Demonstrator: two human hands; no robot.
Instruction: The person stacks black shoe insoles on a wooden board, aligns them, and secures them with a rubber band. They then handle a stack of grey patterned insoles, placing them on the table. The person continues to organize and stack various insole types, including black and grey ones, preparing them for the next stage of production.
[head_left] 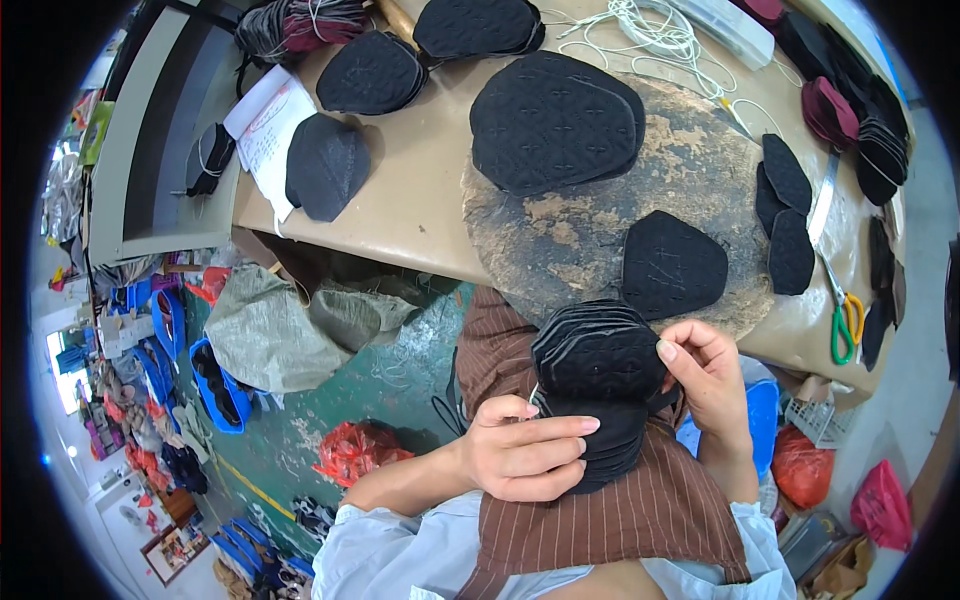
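A thick stack of black quilted fabric pieces (592,350) stands over my lap at the table's edge, its layers fanned along the upper left. The stack is drawn in across its middle. My left hand (530,450) is closed against its left side, fingers across the lower half; a short white cord end (534,393) pokes up at the thumb. At the right edge of the stack, my right hand (708,372) is closed in a pinch; what sits between thumb and fingers is hidden. Just beyond lies a single black piece (675,264) with chalk marks.
A worn round board (560,235) lies on the table (400,225), bearing a larger black stack (555,120). Scissors (845,318) with green and orange handles rest at the right edge. Tangled white cord (650,40) lies at the back. A red bag (360,452) sits on the floor.
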